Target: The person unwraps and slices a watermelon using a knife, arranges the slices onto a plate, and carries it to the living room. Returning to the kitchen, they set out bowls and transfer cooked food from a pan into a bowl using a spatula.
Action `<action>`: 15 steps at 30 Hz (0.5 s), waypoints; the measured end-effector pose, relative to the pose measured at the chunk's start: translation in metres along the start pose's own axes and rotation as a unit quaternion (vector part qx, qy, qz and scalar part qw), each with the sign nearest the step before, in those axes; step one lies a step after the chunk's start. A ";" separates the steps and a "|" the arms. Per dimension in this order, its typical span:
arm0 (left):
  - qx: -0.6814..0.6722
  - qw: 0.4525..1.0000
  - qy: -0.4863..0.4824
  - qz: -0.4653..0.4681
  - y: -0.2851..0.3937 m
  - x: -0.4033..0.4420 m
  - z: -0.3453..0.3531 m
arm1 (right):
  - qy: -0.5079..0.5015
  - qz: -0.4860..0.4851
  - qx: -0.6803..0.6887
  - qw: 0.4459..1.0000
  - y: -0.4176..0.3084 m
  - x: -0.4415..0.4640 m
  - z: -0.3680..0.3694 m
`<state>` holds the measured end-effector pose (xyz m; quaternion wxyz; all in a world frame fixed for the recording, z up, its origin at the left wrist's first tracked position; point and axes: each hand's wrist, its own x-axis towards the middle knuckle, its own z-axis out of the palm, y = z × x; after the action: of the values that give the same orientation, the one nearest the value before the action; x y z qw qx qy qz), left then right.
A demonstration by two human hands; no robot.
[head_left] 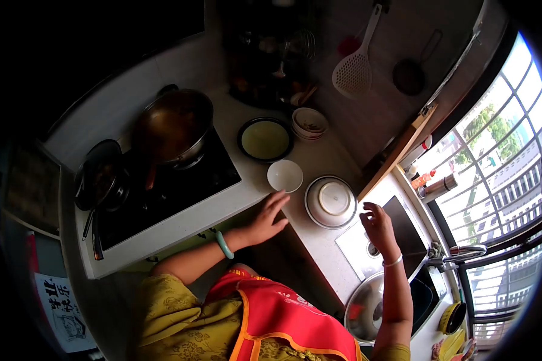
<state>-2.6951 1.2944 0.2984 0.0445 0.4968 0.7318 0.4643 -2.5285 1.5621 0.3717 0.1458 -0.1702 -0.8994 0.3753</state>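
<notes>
My left hand [268, 221], with a green bangle at the wrist, has its fingers spread and holds nothing. Its fingertips are at the near rim of a small white bowl [285, 175]; I cannot tell whether they touch it. My right hand [378, 226] hovers over the sink side with loosely curled fingers and nothing visible in them. Just left of it, an upturned white bowl [333, 198] sits on or in a wider bowl on the counter. Behind the small bowl lies a dark-rimmed round dish [264, 139] with a pale green surface.
A wok [173, 126] and a smaller dark pan [102, 178] stand on the black cooktop [174, 195]. Stacked bowls [310, 123] are near the wall. The sink [400, 225], a faucet [457, 254] and a shiny metal lid [365, 307] lie to the right.
</notes>
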 end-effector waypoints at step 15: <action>0.112 0.949 0.111 -0.272 -0.276 0.103 -0.047 | -0.117 0.239 -0.285 0.921 0.019 0.302 0.275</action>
<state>-2.9603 1.3230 0.1660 0.0316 0.2266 0.8867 0.4019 -2.9037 1.5283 0.2128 -0.1095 -0.3696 -0.9114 0.1443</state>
